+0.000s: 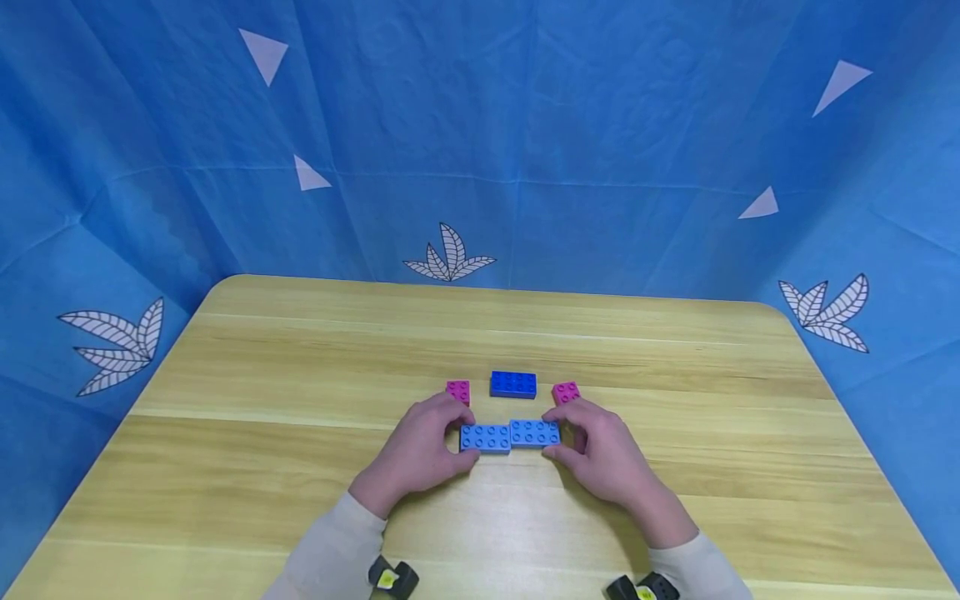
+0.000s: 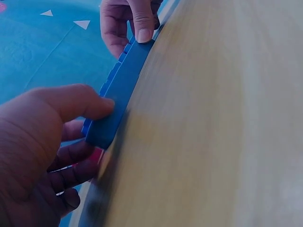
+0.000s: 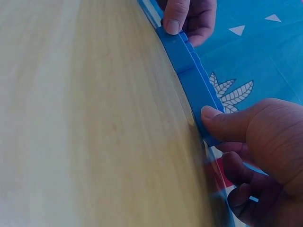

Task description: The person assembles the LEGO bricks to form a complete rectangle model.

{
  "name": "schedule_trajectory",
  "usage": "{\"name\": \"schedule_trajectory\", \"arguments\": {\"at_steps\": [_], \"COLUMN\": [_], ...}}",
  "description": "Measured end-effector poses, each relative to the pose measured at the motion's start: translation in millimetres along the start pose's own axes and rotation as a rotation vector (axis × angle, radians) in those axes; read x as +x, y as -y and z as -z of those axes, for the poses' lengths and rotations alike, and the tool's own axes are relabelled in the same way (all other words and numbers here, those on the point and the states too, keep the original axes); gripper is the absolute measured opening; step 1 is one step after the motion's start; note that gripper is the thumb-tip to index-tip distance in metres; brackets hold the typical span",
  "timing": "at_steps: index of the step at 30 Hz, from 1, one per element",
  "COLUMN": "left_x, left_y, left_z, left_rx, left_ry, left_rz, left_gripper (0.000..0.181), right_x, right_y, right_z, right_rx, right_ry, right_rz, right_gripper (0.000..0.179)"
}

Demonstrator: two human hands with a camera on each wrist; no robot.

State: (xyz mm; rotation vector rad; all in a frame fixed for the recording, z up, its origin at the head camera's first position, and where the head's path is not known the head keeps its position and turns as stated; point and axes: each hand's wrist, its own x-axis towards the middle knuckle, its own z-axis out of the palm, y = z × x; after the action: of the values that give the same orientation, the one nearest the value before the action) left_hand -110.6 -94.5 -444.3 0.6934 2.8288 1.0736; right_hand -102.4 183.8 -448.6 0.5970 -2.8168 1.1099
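Two light blue toy building bricks lie end to end, studs up, near the middle of the table. My left hand (image 1: 423,450) pinches the left light blue brick (image 1: 485,439) between thumb and fingers at its outer end. The right light blue brick (image 1: 535,433) is pinched likewise by my right hand (image 1: 603,454). Its end meets the left one, set slightly farther back. In the right wrist view a seam shows between the bricks, with my right thumb (image 3: 211,113) on the near side face. My left thumb (image 2: 106,108) presses the same face in the left wrist view.
Behind the pair stands a dark blue brick (image 1: 513,385). A small magenta brick (image 1: 458,391) sits beyond my left hand, and another magenta brick (image 1: 566,392) beyond my right. The wooden table (image 1: 300,358) ends at a blue patterned curtain (image 1: 420,100).
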Motion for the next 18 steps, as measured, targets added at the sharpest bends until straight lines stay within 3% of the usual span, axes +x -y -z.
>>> {"name": "schedule_trajectory", "arguments": {"at_steps": [9,18], "left_x": [1.3,1.7], "left_y": [-1.3,1.1], "left_z": [-0.2,-2.5], "left_rx": [0.004,-0.006], "left_ry": [-0.005,-0.031], "left_rz": [0.017,-0.006], "left_gripper": [0.031,0.030], "right_x": [-0.6,-1.0], "right_y": [1.2,1.3], "right_z": [1.1,1.1], "right_rx": [0.010,0.006], "right_ry": [0.000,0.007], "right_rz": [0.016,-0.008], "right_gripper": [0.034,0.033]}}
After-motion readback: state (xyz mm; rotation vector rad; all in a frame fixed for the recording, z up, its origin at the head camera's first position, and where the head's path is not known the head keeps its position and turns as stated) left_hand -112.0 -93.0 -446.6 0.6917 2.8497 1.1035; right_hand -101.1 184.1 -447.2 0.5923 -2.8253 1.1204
